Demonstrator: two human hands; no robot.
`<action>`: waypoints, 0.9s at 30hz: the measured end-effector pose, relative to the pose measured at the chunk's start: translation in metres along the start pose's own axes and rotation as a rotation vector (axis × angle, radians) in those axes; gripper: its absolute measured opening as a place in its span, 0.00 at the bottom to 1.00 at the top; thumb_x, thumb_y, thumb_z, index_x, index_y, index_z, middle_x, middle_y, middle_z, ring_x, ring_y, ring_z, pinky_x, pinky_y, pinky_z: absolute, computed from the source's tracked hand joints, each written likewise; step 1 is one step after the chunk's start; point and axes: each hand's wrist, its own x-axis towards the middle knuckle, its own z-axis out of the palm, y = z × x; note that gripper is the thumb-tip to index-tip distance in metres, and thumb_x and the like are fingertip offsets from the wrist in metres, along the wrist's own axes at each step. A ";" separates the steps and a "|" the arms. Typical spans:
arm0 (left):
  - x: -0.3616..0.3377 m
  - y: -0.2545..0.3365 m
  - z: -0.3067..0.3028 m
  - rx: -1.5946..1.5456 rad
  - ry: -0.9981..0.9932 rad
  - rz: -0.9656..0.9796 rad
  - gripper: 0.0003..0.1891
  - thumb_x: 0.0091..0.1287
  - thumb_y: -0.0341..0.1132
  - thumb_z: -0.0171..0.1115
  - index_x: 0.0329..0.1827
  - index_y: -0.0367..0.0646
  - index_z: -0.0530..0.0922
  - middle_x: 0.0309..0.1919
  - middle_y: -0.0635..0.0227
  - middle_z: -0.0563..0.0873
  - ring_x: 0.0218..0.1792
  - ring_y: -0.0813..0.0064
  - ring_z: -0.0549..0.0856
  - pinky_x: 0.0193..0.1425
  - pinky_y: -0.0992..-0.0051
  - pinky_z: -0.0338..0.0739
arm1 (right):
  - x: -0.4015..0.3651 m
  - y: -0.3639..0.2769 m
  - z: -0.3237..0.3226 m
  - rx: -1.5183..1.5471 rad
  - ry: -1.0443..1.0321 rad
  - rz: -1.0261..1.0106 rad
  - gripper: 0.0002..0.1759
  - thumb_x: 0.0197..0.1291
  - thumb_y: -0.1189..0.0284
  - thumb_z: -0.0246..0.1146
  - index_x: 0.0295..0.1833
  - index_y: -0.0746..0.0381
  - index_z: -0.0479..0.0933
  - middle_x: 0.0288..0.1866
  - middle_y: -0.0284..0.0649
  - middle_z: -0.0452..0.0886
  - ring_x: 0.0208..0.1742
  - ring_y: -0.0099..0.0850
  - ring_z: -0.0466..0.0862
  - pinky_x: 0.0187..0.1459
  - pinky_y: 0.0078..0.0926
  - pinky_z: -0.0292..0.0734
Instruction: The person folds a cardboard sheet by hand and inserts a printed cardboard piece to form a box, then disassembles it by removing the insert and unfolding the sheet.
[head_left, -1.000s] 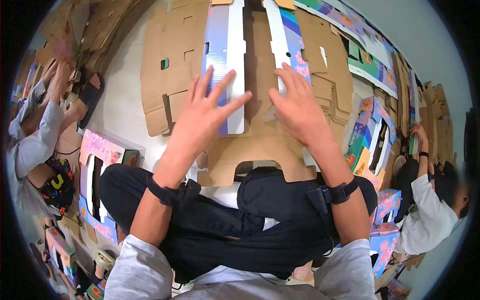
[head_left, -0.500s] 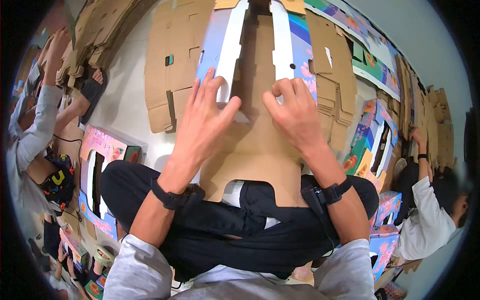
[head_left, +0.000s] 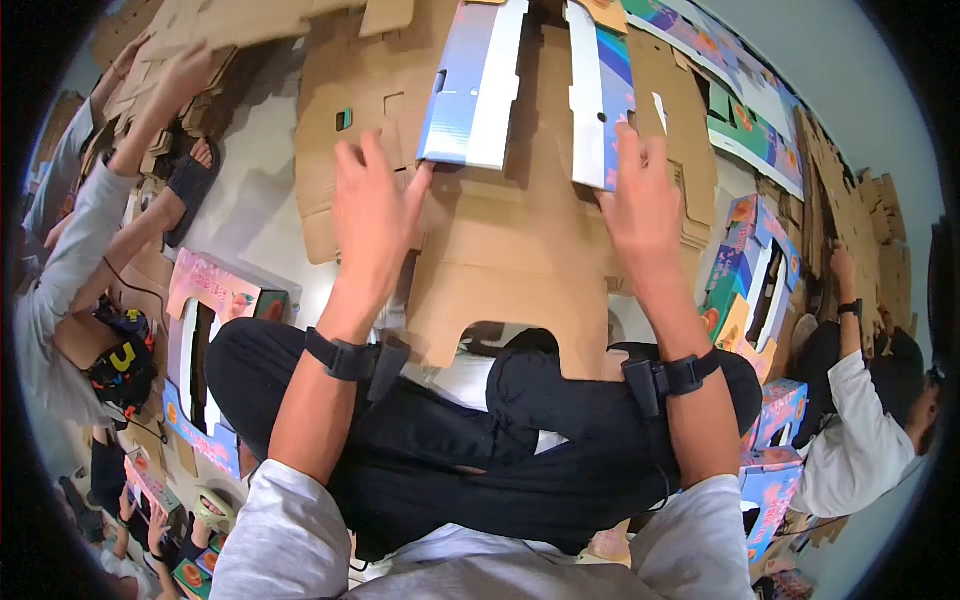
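A partly folded cardboard box (head_left: pixel 530 230) lies in front of my lap, its brown inside facing up and a notched flap (head_left: pixel 510 300) towards me. Two printed side panels with white strips, the left panel (head_left: pixel 465 110) and the right panel (head_left: pixel 597 100), are folded inward with a gap between them. My left hand (head_left: pixel 375 215) is open beside the left panel, its thumb touching the near corner and its fingers apart from it. Closed at the near end of the right panel, my right hand (head_left: pixel 645 205) has its fingers along the outer edge and its thumb by the lower corner.
Flat brown cardboard (head_left: pixel 345 190) lies under and beside the box. A printed box (head_left: pixel 205 360) stands at left, another printed box (head_left: pixel 750 270) at right. A co-worker's hand (head_left: pixel 185 75) holds cardboard at upper left; another person (head_left: pixel 860 430) sits at right.
Both hands have moved outward from the box's middle to the outer sides of the panels. The notched flap has tipped up slightly. At upper left, a co-worker has brought a cardboard sheet across.
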 end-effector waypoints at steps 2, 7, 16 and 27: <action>0.004 -0.018 0.008 -0.062 -0.212 -0.185 0.29 0.78 0.49 0.71 0.72 0.37 0.79 0.58 0.38 0.84 0.58 0.40 0.85 0.61 0.49 0.82 | 0.001 0.011 -0.001 0.180 0.032 -0.028 0.33 0.60 0.77 0.78 0.71 0.57 0.77 0.58 0.46 0.78 0.60 0.49 0.87 0.59 0.47 0.85; -0.010 -0.037 0.031 -0.038 -0.190 -0.158 0.30 0.81 0.54 0.67 0.68 0.33 0.81 0.54 0.39 0.88 0.53 0.41 0.90 0.58 0.51 0.84 | 0.014 0.062 0.014 0.451 0.085 -0.200 0.27 0.64 0.75 0.75 0.68 0.59 0.79 0.63 0.51 0.82 0.67 0.53 0.85 0.70 0.47 0.79; -0.005 -0.036 0.036 -0.761 -0.340 -0.458 0.21 0.86 0.47 0.60 0.63 0.34 0.83 0.38 0.57 0.88 0.43 0.65 0.88 0.52 0.63 0.83 | 0.023 0.103 0.044 0.826 -0.194 0.571 0.40 0.65 0.67 0.76 0.76 0.76 0.71 0.63 0.58 0.86 0.69 0.44 0.85 0.70 0.42 0.80; -0.015 -0.002 0.021 -0.648 -0.283 -0.211 0.13 0.84 0.39 0.62 0.50 0.35 0.77 0.40 0.55 0.86 0.36 0.63 0.85 0.45 0.62 0.82 | 0.035 0.165 0.089 0.462 0.040 0.391 0.39 0.67 0.60 0.74 0.76 0.71 0.74 0.54 0.58 0.90 0.53 0.49 0.92 0.57 0.46 0.85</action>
